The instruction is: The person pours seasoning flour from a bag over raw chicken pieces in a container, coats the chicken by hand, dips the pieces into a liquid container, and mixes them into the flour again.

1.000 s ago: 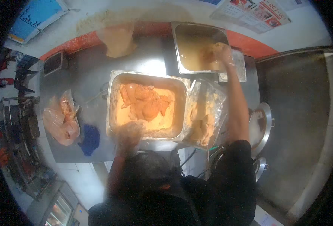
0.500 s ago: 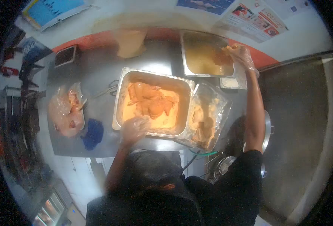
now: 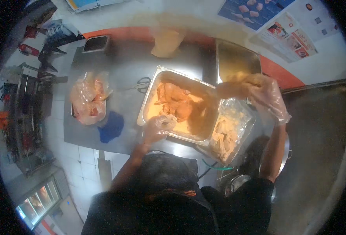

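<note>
A deep metal pan (image 3: 209,92) stands in the middle of the steel table, with orange-coated raw chicken (image 3: 175,102) lying in a pale orange liquid. My left hand (image 3: 160,126), in a clear plastic glove, is over the pan's near rim beside the chicken. Its fingers are curled together, and whatever they may hold is hidden. My right hand (image 3: 265,94), also gloved, is raised right of the pan. It is closed on a blurred brown thing (image 3: 233,89) that extends left toward the pan; its kind is unclear. Behind is a metal tray (image 3: 235,58) of yellowish-brown liquid.
A clear bag (image 3: 229,135) with pale, crumbly contents lies right of the pan. At left are a tray of bagged raw chicken (image 3: 88,100), a blue cloth (image 3: 112,127) and scissors (image 3: 142,84). A small dark-looking container (image 3: 96,44) stands by the wall.
My right hand has come from over the liquid tray toward the pan, carrying the brown thing. My left hand stays by the near rim, its fingers more curled. The view has shifted.
</note>
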{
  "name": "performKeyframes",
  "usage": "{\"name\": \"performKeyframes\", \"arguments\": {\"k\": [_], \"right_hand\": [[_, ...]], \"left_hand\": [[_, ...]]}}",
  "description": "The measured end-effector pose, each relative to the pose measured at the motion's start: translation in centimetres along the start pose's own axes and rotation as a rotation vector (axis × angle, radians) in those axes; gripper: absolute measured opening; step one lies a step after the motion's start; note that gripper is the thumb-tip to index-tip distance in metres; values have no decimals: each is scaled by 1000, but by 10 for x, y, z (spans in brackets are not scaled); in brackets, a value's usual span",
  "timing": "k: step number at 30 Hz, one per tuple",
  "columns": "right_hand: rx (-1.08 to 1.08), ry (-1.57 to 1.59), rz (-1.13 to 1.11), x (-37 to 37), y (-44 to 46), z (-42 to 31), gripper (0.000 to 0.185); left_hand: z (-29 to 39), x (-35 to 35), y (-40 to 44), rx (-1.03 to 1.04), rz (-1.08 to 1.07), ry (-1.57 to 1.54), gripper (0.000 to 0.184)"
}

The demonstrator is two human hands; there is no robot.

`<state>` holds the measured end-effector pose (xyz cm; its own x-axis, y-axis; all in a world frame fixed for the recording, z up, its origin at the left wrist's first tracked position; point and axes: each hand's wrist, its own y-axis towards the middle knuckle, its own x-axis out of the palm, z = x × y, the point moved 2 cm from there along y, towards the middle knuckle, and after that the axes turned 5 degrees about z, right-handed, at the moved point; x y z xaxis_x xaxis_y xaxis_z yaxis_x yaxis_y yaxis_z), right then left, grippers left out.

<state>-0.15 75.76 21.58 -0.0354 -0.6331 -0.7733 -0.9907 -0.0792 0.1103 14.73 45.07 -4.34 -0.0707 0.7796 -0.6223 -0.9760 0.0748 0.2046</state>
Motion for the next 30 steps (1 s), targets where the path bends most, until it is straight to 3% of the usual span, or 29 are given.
{"name": "performKeyframes", "arguments": {"k": [2, 4, 5, 6, 8, 10, 12, 14, 18, 20, 21, 23, 24, 26, 28, 30], "right_hand": [[-77, -6, -211, 12, -3, -6, 17], [-194, 70, -175, 24, 0, -7, 18], [-89, -38, -200, 31, 3, -18, 21], [18, -144, -216, 35, 7, -26, 24], [1, -178, -200, 52, 29, -30, 28], [188, 33, -185, 73, 50, -52, 25], [-90, 110, -136, 124, 98, -16, 25], [48, 63, -222, 154, 126, -47, 34], [-392, -419, -82, 250, 196, -37, 47], [-330, -501, -88, 284, 222, -40, 50], [-304, -506, -107, 310, 250, -25, 50], [-289, -680, -460, 356, 298, 16, 44], [-284, -730, -578, 371, 304, 33, 42], [-237, -617, -443, 339, 285, 15, 40], [-210, -446, -283, 298, 261, -6, 37], [-189, -299, -192, 259, 239, -23, 35]], "left_hand": [[-11, 0, -8, -116, 58, 12, 42], [-16, -7, -12, -182, 9, -163, 47], [-18, -12, -15, -340, -36, -255, 46], [-16, -20, -17, -327, -28, -248, 46], [3, -42, -15, -197, -108, -182, 44], [12, -62, -14, -165, -118, -169, 44], [23, -86, -7, -216, -86, -227, 46], [0, -91, -15, -169, -178, -211, 40], [-73, -104, -33, -29, -82, 21, 32], [-94, -124, -38, 288, -37, 125, 36], [-102, -128, -45, 280, -63, 107, 36], [-130, -131, -45, -127, -61, -289, 34], [-144, -133, -48, -136, 6, -299, 34], [-173, -136, -56, -151, 140, -318, 34], [-126, -177, -9, -22, -80, -105, 42], [-173, -157, -31, -226, 53, -722, 45]]}}
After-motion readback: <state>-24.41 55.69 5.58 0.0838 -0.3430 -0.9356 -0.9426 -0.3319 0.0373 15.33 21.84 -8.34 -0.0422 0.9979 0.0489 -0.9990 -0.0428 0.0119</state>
